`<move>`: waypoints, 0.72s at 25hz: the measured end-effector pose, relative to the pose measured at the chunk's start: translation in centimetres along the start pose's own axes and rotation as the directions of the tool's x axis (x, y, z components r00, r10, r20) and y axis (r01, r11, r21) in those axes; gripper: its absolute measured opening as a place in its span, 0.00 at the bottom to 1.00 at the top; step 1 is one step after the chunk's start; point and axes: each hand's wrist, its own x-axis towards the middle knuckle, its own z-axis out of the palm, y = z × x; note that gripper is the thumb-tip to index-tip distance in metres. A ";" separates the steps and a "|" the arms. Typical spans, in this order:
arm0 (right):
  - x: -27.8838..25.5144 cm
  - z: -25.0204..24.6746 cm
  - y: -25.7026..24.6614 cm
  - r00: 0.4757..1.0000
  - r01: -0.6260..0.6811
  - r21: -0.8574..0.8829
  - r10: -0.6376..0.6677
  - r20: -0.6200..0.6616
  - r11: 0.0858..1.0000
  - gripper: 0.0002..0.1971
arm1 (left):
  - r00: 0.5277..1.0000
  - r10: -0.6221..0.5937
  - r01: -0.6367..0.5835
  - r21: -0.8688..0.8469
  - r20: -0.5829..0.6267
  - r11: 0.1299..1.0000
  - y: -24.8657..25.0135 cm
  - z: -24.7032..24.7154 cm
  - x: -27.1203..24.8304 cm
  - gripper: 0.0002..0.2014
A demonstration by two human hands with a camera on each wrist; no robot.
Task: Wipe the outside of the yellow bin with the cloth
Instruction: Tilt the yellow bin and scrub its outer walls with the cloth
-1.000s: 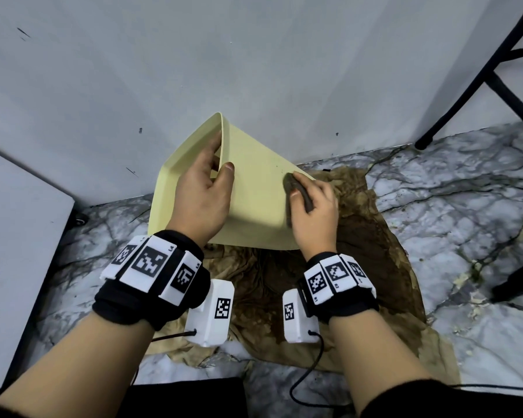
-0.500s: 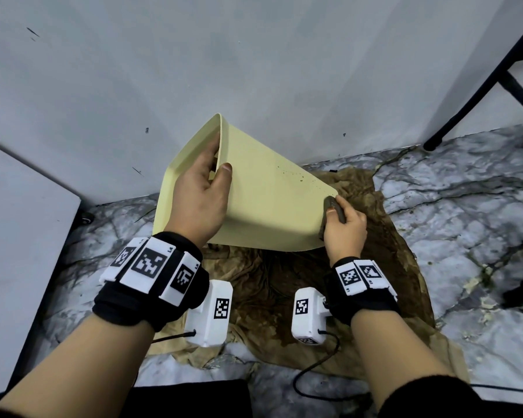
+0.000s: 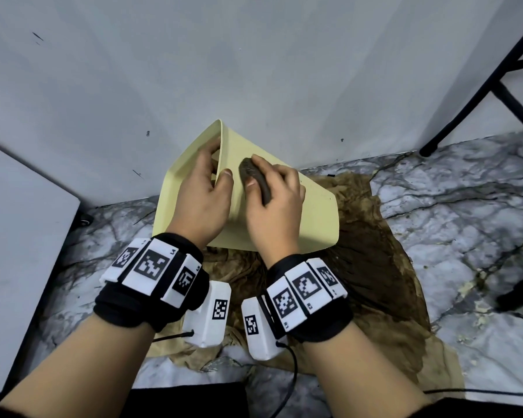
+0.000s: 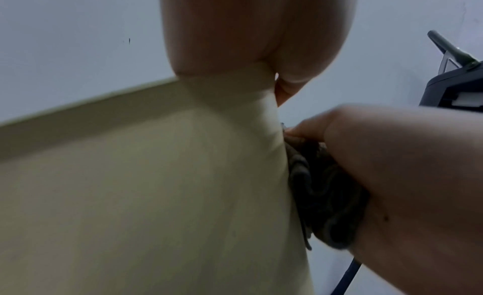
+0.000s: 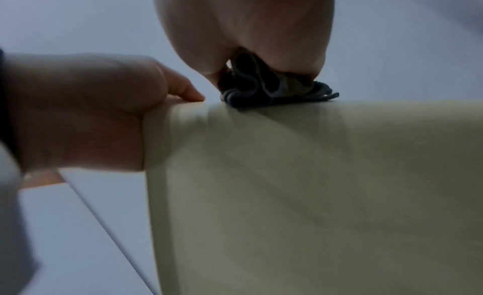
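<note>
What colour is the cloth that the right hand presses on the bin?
Dark grey-brown; the cloth shows best in the head view.

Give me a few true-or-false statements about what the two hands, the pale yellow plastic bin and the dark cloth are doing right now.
1. The pale yellow plastic bin lies tipped on its side. True.
2. The left hand holds the dark grey folded cloth. False: the right hand grips it; the left hand grips the bin's rim.
3. The cloth is pressed against the bin's outer wall, close to the rim. True.
4. The bin rests on bare marble floor. False: a stained brown sheet lies under it.
5. The cloth is inside the bin. False: it is on the outside.
</note>
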 end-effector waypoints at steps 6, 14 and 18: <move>-0.7 0.3 0.2 0.998 0.030 -0.019 -0.029 0.052 0.999 0.19 | 0.994 -0.076 0.077 0.017 -0.072 0.997 0.5 -0.5 1.1 0.11; 0.6 -0.4 0.2 0.999 0.017 0.033 -0.018 0.039 0.999 0.17 | 0.994 0.006 -0.004 0.018 -0.112 1.000 -0.1 -0.1 0.6 0.12; 1.4 -1.6 1.9 0.998 -0.059 0.031 0.058 0.026 0.998 0.16 | 0.993 0.028 -0.020 0.070 -0.113 0.997 -0.2 -0.3 0.5 0.13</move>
